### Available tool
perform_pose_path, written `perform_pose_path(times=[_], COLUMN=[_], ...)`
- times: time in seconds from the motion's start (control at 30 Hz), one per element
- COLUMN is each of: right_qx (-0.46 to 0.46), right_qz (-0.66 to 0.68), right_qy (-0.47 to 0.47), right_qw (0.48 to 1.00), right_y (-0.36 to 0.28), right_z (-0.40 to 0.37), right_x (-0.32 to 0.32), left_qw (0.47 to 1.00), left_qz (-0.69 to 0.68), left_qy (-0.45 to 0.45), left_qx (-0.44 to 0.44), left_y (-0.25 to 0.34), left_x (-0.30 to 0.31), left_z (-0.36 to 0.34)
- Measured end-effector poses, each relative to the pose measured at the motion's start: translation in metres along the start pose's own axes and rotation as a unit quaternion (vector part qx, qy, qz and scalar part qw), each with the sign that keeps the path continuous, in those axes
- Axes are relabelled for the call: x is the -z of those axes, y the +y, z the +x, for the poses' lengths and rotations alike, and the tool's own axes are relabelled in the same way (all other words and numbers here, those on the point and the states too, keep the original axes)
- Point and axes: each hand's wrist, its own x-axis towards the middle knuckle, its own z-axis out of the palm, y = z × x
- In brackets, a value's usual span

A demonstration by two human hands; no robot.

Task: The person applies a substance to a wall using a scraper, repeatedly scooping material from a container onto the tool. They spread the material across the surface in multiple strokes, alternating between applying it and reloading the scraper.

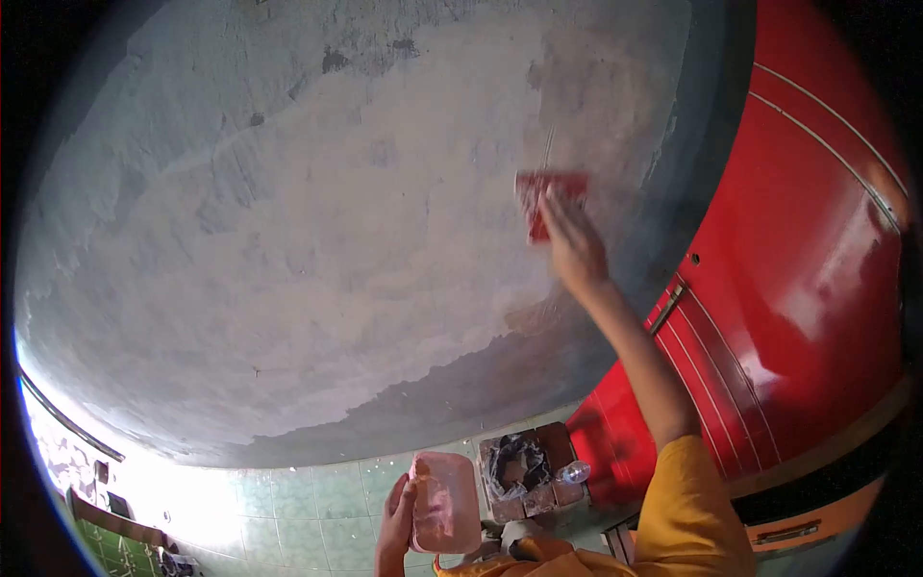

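My right hand is closed on a flat red putty spreader, whose blade lies against the grey wall. Pale putty smears show on the spreader, and the hand is slightly blurred. Around it the wall has a broad pale coat, with a darker, damp-looking patch above the spreader. Low in the view, my left hand grips the left side of a pink translucent plastic tub. Some pinkish-white putty lies inside the tub.
A glossy red panel with a handle borders the wall on the right. Below, bricks stand with crumpled black plastic and a clear bottle beside them. Green tiles run along the wall's foot.
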Motion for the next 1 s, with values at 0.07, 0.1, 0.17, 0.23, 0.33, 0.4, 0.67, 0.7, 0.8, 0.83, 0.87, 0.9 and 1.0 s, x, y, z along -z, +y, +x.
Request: perform_pose_path(times=[0.07, 0.1, 0.17, 0.23, 0.33, 0.4, 0.67, 0.7, 0.8, 0.83, 0.87, 0.9, 1.0], right_qx=[-0.006, -0.022, -0.056, -0.046, -0.050, -0.014, -0.064, -0.073, -0.009, -0.006, -0.003, 0.001, 0.003], right_qz=[0.015, 0.038, 0.083, 0.094, 0.030, 0.020, 0.147, 0.172, 0.067, 0.046, 0.024, 0.003, 0.036], right_qy=[-0.046, -0.069, -0.113, -0.018, 0.050, 0.055, -0.061, -0.038, 0.091, 0.072, 0.054, 0.035, -0.035], right_qw=[0.999, 0.997, 0.989, 0.994, 0.997, 0.998, 0.985, 0.982, 0.994, 0.996, 0.998, 0.999, 0.999], right_y=[-0.025, -0.024, -0.019, -0.008, 0.002, 0.010, -0.023, -0.019, -0.002, -0.007, -0.015, -0.024, -0.042], right_z=[-0.050, -0.054, -0.048, 0.019, 0.087, 0.088, 0.010, 0.040, 0.102, 0.095, 0.076, 0.055, -0.016], right_x=[-0.009, -0.003, 0.024, 0.058, 0.079, 0.057, 0.051, 0.064, 0.073, 0.064, 0.050, 0.032, 0.003], left_qw=[1.000, 1.000, 1.000, 1.000, 0.999, 0.999, 1.000, 1.000, 1.000, 1.000, 1.000, 0.999, 0.999], left_qz=[-0.001, 0.002, 0.002, 0.014, 0.025, 0.034, -0.016, -0.014, -0.019, -0.004, 0.010, 0.023, -0.018], left_qy=[-0.002, -0.004, -0.006, -0.017, -0.014, -0.003, -0.010, -0.011, 0.011, 0.018, 0.026, 0.033, 0.028], left_qx=[0.008, 0.014, 0.024, 0.022, 0.018, 0.013, 0.005, 0.004, 0.016, 0.016, 0.015, 0.015, 0.008], left_y=[-0.006, -0.003, 0.009, 0.000, 0.009, 0.012, 0.010, 0.010, 0.004, 0.004, 0.002, 0.002, 0.000], left_x=[0.002, 0.003, -0.003, 0.003, -0.004, -0.009, -0.001, -0.001, 0.003, 0.004, 0.004, 0.006, 0.007], left_z=[0.001, 0.002, -0.004, 0.000, -0.006, -0.010, -0.031, -0.031, -0.030, -0.030, -0.032, -0.033, -0.035])
